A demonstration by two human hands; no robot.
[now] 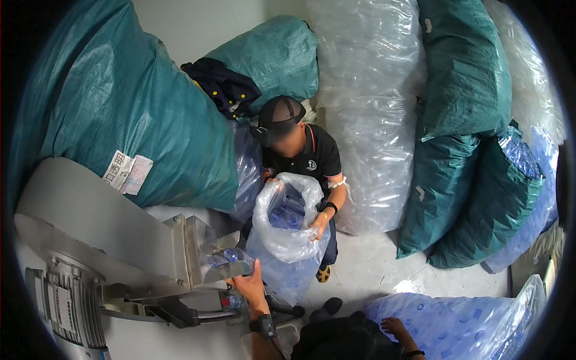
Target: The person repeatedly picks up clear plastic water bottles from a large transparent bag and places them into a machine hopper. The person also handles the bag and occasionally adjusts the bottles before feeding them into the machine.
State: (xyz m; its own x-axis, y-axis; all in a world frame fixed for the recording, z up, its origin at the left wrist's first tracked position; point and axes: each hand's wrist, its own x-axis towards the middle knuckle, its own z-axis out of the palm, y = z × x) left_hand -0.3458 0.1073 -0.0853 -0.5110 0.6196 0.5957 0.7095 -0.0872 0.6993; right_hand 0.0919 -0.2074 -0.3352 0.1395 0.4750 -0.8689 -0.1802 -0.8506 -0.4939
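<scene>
My left hand (pixel 249 287), with a dark watch on its wrist, is at the lower lip of a metal chute (pixel 198 258). Its thumb points up and away from the fingers, and part of the hand is against the chute's edge. Clear bluish plastic pieces (pixel 231 255) lie in the chute mouth. Close beyond it, a person (pixel 309 159) holds open a clear plastic bag (pixel 279 243) with rolled rim and bluish pieces inside. My right hand (pixel 394 327) hangs with loosely bent fingers, holding nothing, above a large clear bag of blue-tinted pieces (pixel 444 321).
A grey motor (pixel 75 306) and a curved metal housing (pixel 90 210) stand at left. Big green woven sacks (pixel 144 120) fill the far left, and more green sacks (pixel 462 78) lean at right. Tall clear bags (pixel 369 132) stand behind the person. Pale tiled floor (pixel 366 258) shows between.
</scene>
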